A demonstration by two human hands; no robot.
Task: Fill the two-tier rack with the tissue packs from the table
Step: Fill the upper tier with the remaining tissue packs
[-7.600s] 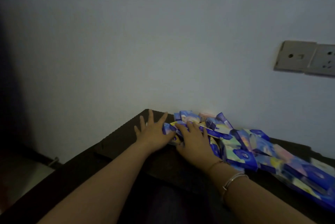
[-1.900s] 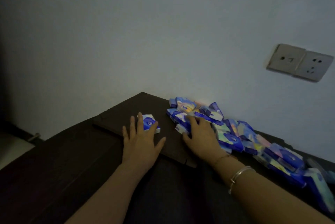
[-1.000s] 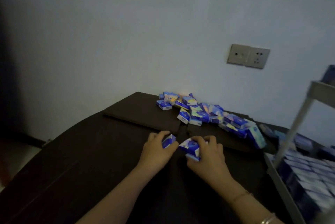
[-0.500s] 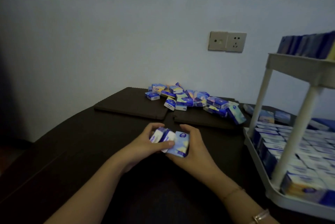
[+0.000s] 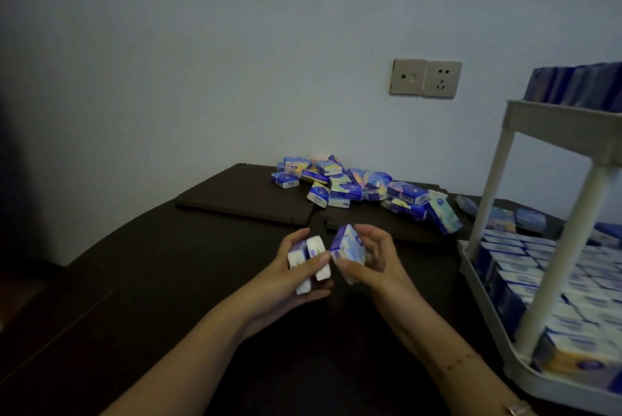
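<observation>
Left hand [image 5: 296, 267] grips two packs [image 5: 311, 262], right hand [image 5: 367, 261] one pack [image 5: 346, 247], left of the rack [image 5: 525, 281]

We found no legible text anywhere. The tissue packs [image 5: 367, 188] piled on the table carried blue-and-white printing with a round logo, too small and blurred to read. The same held for the packs in the left hand [image 5: 296, 267], the right hand [image 5: 370, 257] and the rack [image 5: 552, 240]. The wall socket [image 5: 424, 78] bore no readable marking.
</observation>
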